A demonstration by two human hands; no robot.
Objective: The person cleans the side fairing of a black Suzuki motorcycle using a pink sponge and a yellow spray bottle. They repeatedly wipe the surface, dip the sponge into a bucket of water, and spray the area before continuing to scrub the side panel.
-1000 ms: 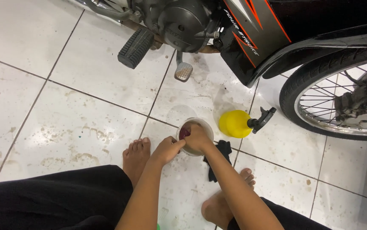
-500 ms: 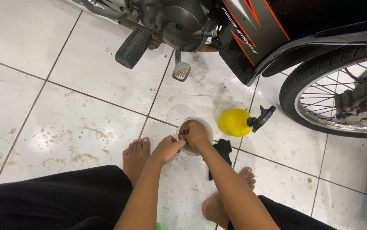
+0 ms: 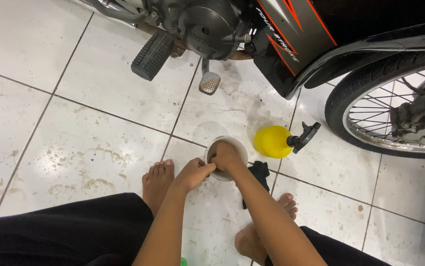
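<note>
At the frame's centre, the right hand (image 3: 226,156) is reaching into a small white bowl (image 3: 225,144) on the tiled floor (image 3: 74,98), its grip hidden; the left hand (image 3: 193,173) is closing its grip on the rim, beside a yellow bottle (image 3: 271,141).

Bare arms and bare feet; black garment (image 3: 64,229) over both legs

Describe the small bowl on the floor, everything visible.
The bowl is small, round and pale, likely plastic, standing upright on the white tiled floor between the bare feet, left of the yellow spray bottle. The right hand reaches inside, covering its contents; the left hand touches its near rim.
</note>
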